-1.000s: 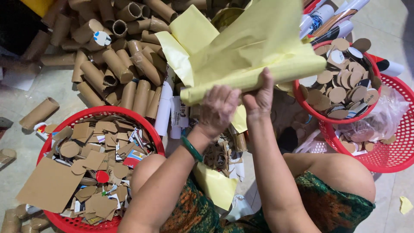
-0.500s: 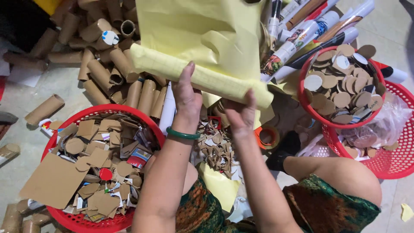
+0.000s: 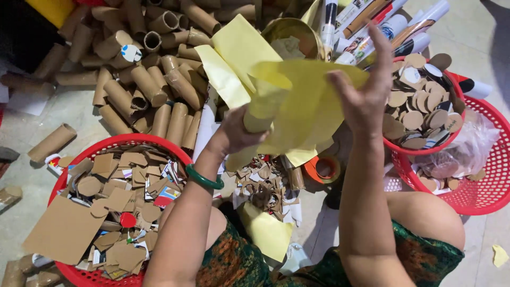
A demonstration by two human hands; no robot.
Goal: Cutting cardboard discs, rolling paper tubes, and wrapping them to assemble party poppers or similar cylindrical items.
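My left hand (image 3: 239, 133) grips a tube wrapped in yellow paper (image 3: 263, 109), held upright and slightly tilted above my lap. My right hand (image 3: 366, 90) is spread with fingers apart against the loose yellow sheet (image 3: 308, 101) that hangs off the tube. A green bangle (image 3: 204, 179) sits on my left wrist. More yellow sheets (image 3: 234, 58) lie behind the tube, over the pile of cardboard tubes (image 3: 154, 69).
A red basket (image 3: 114, 143) of cardboard scraps stands at the lower left. A second red basket (image 3: 425, 149) at right holds round cardboard discs, with a larger red basket (image 3: 489, 175) beside it. An orange tape roll (image 3: 324, 169) and paper offcuts (image 3: 263, 186) lie between my knees. Printed rolls (image 3: 382, 26) lie at the top.
The rolled tube went from lying crosswise under both hands to standing upright in my left hand. My right hand has lifted off and opened against the loose sheet.
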